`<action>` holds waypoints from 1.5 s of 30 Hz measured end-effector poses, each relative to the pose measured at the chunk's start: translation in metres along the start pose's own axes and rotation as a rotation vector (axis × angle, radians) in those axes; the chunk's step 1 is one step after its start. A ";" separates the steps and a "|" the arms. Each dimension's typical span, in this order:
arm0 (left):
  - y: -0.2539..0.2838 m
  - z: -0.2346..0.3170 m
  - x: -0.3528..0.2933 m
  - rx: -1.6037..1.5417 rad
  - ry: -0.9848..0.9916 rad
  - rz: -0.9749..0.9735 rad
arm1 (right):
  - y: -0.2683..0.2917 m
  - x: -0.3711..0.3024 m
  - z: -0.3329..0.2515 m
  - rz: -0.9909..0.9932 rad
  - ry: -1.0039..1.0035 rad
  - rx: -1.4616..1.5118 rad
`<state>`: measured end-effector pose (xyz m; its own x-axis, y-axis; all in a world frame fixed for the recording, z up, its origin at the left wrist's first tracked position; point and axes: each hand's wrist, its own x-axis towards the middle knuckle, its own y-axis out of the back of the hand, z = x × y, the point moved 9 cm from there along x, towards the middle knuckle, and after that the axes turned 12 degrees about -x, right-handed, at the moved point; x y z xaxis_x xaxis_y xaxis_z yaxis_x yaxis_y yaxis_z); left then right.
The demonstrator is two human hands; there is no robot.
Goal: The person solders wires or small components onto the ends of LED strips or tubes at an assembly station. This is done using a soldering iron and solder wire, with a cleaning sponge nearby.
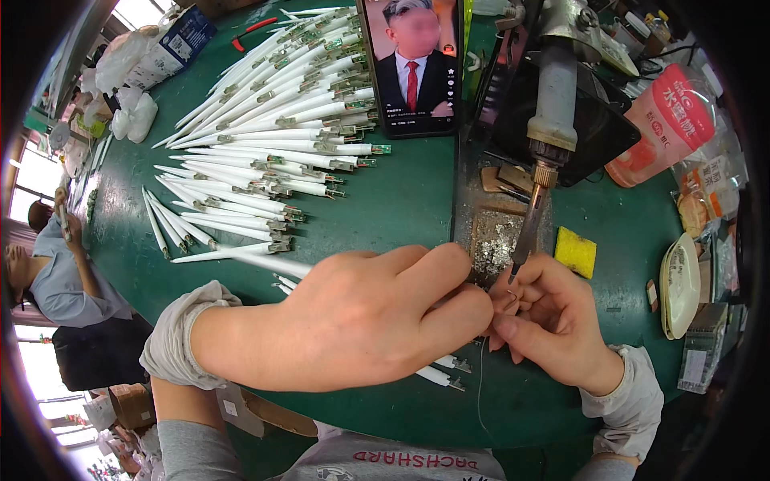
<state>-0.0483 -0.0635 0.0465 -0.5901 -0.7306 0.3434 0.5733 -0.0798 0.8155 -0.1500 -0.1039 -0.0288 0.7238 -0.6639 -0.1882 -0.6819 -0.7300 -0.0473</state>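
Note:
My left hand [361,313] is closed, its fingers curled, around a slim white pen-shaped stick [269,260] that sticks out to the left, blurred. My right hand [553,317] pinches a thin wire [512,297] between thumb and fingers, just under the tip of a soldering iron [525,232] that hangs tip down. The two hands meet at the fingertips, and the stick's inner end is hidden there. A fine grey strand [481,393] trails from near the fingers toward the table's front edge. More white sticks [437,375] lie partly under my left hand.
A fanned pile of white sticks [273,104] with small circuit ends covers the far left. A phone [417,72] stands behind. Solder scraps [493,240] lie below the iron, beside a yellow sponge [576,252]. A pink pouch [662,124] and dish [680,289] are right. Another person [60,272] sits left.

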 end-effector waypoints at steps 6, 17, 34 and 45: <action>-0.007 -0.025 -0.002 -0.620 0.231 0.072 | 0.004 -0.004 -0.001 0.043 0.016 -0.120; -0.040 -0.053 -0.015 -1.127 0.793 -0.104 | 0.011 -0.003 -0.003 0.081 0.039 0.012; -0.019 -0.049 0.000 -0.958 0.542 0.070 | 0.013 -0.005 -0.018 0.215 0.160 -0.078; -0.018 -0.048 0.001 -1.026 0.496 0.124 | 0.012 -0.004 -0.018 0.216 0.164 -0.058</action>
<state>-0.0314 -0.0953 0.0096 -0.3386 -0.9408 -0.0127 0.9398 -0.3375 -0.0536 -0.1592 -0.1125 -0.0110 0.5728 -0.8193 -0.0259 -0.8186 -0.5734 0.0334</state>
